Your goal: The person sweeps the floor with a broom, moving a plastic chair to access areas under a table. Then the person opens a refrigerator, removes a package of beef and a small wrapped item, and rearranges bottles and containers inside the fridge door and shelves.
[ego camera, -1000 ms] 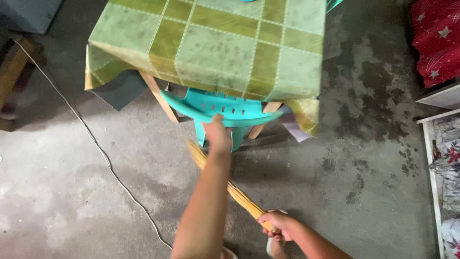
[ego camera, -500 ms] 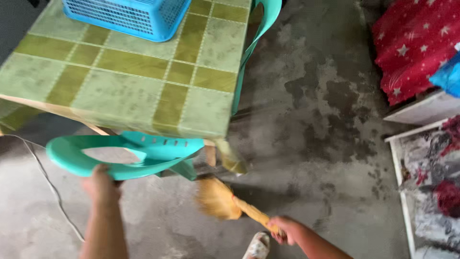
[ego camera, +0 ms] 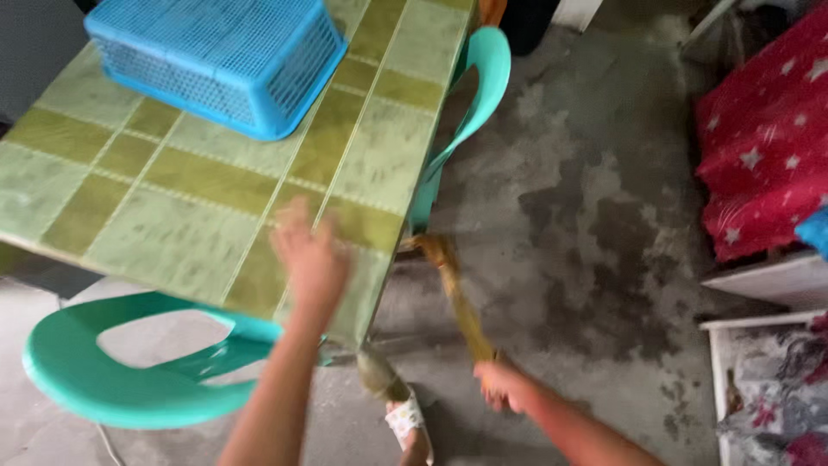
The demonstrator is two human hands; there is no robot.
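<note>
Head view. Blue plastic mesh basket [ego camera: 216, 62] sits upside down at the far end of a table with a green checked cloth [ego camera: 155, 216]. Red star-print fabric [ego camera: 763, 138] at right edge. Left hand [ego camera: 312, 259] blurred, raised over the table's near corner, fingers loosely spread, holding nothing. Right hand [ego camera: 503, 385] closed around the handle of a straw broom [ego camera: 455, 293]; bristles point away, under the table edge. Teal plastic chair [ego camera: 129, 375] below the left forearm; second teal chair [ego camera: 470, 112] beyond the table.
</note>
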